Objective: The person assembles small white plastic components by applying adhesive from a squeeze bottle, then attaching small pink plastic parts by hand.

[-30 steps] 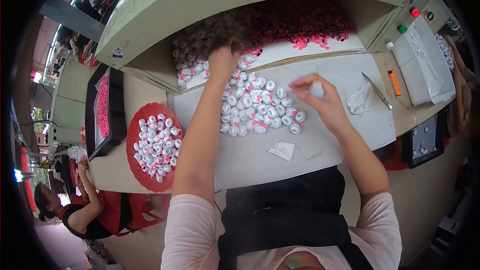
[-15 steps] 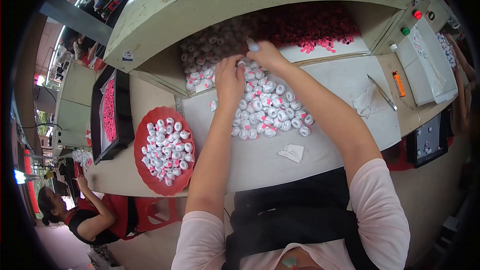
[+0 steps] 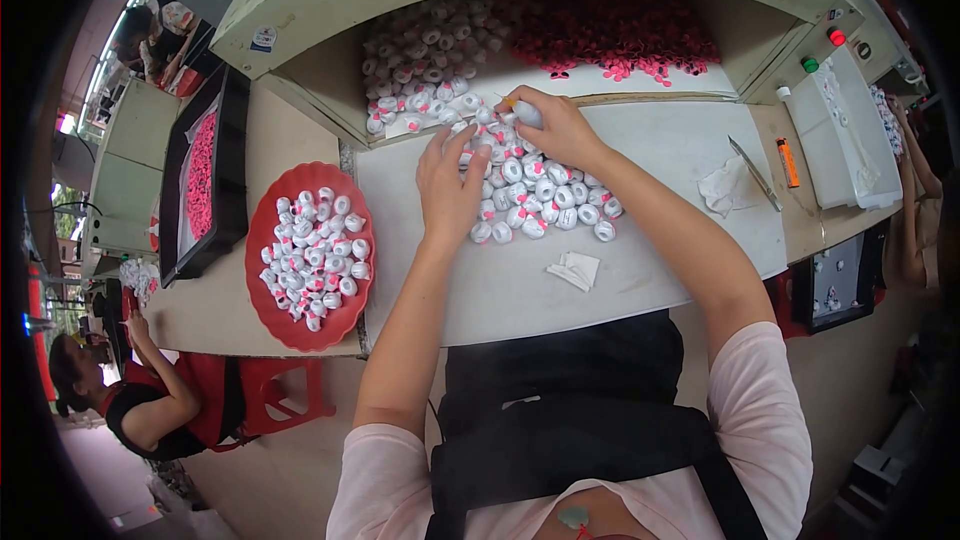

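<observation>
White caps (image 3: 545,202) lie under the left hand's (image 3: 450,190) spread fingers (image 3: 462,145); right hand (image 3: 555,130) pinches one.

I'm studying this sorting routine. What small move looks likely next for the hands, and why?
Probably the left hand picks one white piece from the pile it rests on. The right hand already grips a white piece at the pile's far edge, and the red plate of similar pieces sits to the left.
</observation>
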`<state>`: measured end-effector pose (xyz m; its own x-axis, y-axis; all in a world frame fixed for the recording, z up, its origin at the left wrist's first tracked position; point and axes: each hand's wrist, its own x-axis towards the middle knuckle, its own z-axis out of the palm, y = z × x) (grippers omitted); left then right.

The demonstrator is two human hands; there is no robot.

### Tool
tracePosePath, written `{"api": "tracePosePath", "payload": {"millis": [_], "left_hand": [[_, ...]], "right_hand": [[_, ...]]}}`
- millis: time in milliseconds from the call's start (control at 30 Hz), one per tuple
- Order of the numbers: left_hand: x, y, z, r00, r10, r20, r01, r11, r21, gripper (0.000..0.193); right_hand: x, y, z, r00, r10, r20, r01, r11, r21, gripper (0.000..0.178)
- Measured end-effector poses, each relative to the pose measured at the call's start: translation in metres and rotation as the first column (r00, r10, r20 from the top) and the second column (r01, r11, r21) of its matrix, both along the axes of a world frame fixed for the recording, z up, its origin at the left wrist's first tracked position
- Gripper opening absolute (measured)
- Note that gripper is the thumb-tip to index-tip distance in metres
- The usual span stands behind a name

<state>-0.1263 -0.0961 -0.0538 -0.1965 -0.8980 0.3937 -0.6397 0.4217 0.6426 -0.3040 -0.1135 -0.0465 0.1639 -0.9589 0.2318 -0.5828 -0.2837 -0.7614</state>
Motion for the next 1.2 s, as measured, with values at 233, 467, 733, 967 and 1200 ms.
{"api": "tracePosePath", "payload": {"millis": [233,467,733,967,1200], "left_hand": [[-0.007,0.024,0.023,0.987,-0.047,0.154,0.071,0.985,-0.157,0.027],[-0.054,0.066,0.030,0.787,-0.553,0.275,0.593,0.801,-0.087,0.030],[-0.044,0.065,0.027,0.810,-0.560,0.176,0.587,0.775,-0.235,0.023],[-0.008,0.106,0.029,0.560,-0.078,-0.825,0.578,0.750,0.322,0.023],[-0.004,0.127,0.028,0.401,0.052,-0.915,0.570,0.768,0.293,0.039]], "right_hand": [[-0.034,0.045,0.030,0.940,-0.064,0.336,0.091,0.994,-0.065,0.019],[-0.053,0.166,0.029,0.682,-0.243,0.689,0.114,0.967,0.228,0.035],[-0.020,0.198,0.033,0.611,-0.237,0.755,0.170,0.971,0.168,0.029],[-0.011,0.198,0.041,0.461,-0.169,0.871,0.216,0.974,0.075,0.029],[0.006,0.183,0.044,0.475,-0.070,0.877,0.329,0.939,-0.104,0.036]]}}
